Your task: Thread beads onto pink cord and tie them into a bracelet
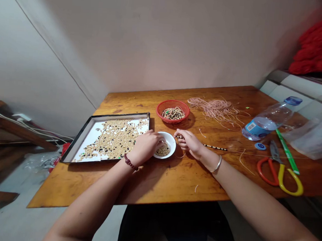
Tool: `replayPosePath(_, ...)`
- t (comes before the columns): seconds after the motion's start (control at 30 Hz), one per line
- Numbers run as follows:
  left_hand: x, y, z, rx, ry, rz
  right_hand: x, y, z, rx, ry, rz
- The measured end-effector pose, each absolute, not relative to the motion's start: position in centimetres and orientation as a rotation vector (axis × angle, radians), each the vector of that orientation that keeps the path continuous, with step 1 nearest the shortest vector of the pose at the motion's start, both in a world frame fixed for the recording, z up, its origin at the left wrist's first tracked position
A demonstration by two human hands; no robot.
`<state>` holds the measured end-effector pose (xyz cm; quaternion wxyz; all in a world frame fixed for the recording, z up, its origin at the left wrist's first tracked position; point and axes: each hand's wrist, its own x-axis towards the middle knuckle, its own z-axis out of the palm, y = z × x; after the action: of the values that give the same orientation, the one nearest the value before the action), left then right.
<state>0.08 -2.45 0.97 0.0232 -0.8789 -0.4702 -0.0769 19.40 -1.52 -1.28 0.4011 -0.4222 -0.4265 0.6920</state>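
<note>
trailing from right grip (189, 142): beaded strand (215, 147)

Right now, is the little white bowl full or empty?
Neither: the white bowl is partly filled. Tan beads lie in its bottom, with bare inner wall showing.

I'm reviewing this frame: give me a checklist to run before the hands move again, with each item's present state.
1. Left hand at the white bowl: ok, it reaches over the bowl's left side.
2. Bead pinched in the left hand: cannot tell, the fingertips are hidden.
3. Right hand holding the bead string: ok, beads show between the fingers.
4. Beads in the bowl: ok, a layer is visible.
5. Scissors apart from both hands: ok.
6. Pink thread tidy: not ok, it lies in loose loops.
</note>
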Motion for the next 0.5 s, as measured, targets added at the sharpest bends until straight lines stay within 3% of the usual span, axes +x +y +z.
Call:
replayPosePath(0.33, 0.04, -2.39, 1.12, -2.767, -1.451, -0.149, 19.3, -1.53, -1.37, -1.059, -1.077, 1.789)
replayPosePath(0.5, -0.05, -2.31, 0.78, -2.758, -1.43, -0.314, 18.95, -1.57, -1.43, -1.069, -1.185, 1.677)
